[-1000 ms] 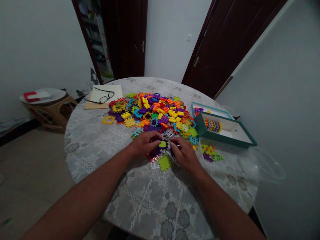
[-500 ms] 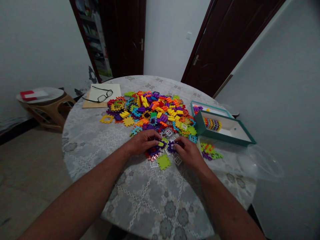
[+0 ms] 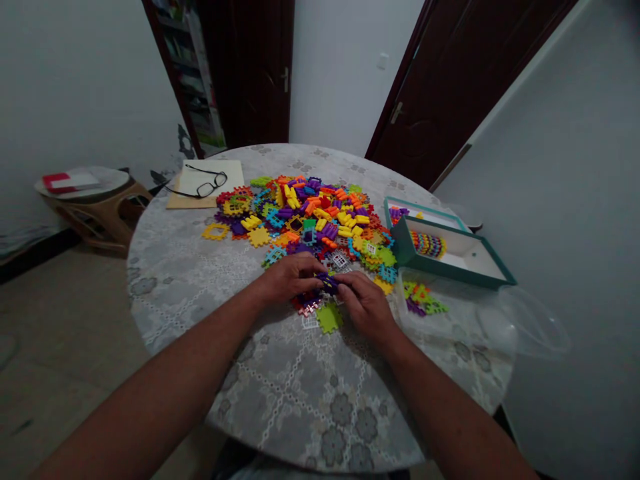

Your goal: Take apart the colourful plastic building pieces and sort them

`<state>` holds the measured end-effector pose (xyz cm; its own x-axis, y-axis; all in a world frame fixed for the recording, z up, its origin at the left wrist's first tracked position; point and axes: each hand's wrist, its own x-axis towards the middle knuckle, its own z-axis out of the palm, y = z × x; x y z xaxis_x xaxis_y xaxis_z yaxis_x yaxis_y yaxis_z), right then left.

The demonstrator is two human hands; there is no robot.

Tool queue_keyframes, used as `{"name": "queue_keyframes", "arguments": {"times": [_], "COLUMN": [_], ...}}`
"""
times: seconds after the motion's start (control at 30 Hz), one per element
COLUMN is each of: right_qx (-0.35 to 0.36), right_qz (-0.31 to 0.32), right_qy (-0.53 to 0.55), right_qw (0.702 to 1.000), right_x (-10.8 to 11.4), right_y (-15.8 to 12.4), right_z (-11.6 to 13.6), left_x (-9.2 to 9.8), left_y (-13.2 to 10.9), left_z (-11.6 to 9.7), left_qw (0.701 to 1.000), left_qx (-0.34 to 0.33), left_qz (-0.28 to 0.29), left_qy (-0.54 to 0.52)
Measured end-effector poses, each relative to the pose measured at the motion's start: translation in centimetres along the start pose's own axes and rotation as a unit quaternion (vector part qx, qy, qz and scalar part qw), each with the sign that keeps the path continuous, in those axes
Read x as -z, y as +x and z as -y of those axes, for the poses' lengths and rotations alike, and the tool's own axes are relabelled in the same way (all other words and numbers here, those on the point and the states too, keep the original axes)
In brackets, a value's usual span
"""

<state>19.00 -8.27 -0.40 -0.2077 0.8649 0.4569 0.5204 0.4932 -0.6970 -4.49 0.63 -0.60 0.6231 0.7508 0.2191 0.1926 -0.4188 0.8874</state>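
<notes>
Between my two hands, purple interlocking building pieces (image 3: 329, 283) are pressed together at the near edge of a colourful heap. My left hand (image 3: 295, 279) pinches them from the left, thumb and fingers closed. From the other side my right hand (image 3: 364, 300) grips them with its fingertips. Exact outlines of the held pieces are partly hidden by the fingers. Just below lie a lime-green square piece (image 3: 329, 319) and a white window-shaped piece (image 3: 310, 322). The heap of mixed building pieces (image 3: 310, 213) spreads out beyond my hands.
To the right are a green-edged box (image 3: 450, 263) with stacked rings of pieces inside, and a clear plastic container (image 3: 465, 320) with several green and purple pieces. Black glasses (image 3: 206, 189) lie on papers at the back left. A patterned cloth covers the round table (image 3: 280, 393).
My right hand has moved left, bringing its purple piece against the one in my left hand. The view has shifted slightly.
</notes>
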Motion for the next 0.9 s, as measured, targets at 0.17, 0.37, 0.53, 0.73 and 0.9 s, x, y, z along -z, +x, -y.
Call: {"name": "queue_keyframes", "arguments": {"times": [0.17, 0.37, 0.53, 0.73, 0.9], "right_qx": [-0.048, -0.058, -0.069, -0.128, -0.125], "right_qz": [0.031, 0.18, 0.198, 0.085, -0.033], "right_qy": [-0.034, -0.246, -0.19, -0.072, -0.099], "right_qw": [0.998, 0.951, 0.959, 0.986, 0.987], "right_x": [0.5, 0.7, 0.9, 1.8, 1.3], "right_y": [-0.3, -1.3, -1.3, -0.1, 0.1], "right_z": [0.1, 2.4, 2.8, 0.5, -0.8], "left_x": [0.6, 1.6, 1.2, 1.2, 0.6], "left_y": [-0.1, -0.1, 0.0, 0.0, -0.1], "left_z": [0.1, -0.4, -0.8, -0.9, -0.4], "left_qw": [0.999, 0.995, 0.995, 0.994, 0.995], "left_qx": [0.027, 0.052, 0.057, 0.072, 0.079], "left_qz": [-0.012, -0.083, -0.078, -0.055, -0.019], "left_qy": [-0.02, -0.019, -0.038, -0.065, -0.057]}}
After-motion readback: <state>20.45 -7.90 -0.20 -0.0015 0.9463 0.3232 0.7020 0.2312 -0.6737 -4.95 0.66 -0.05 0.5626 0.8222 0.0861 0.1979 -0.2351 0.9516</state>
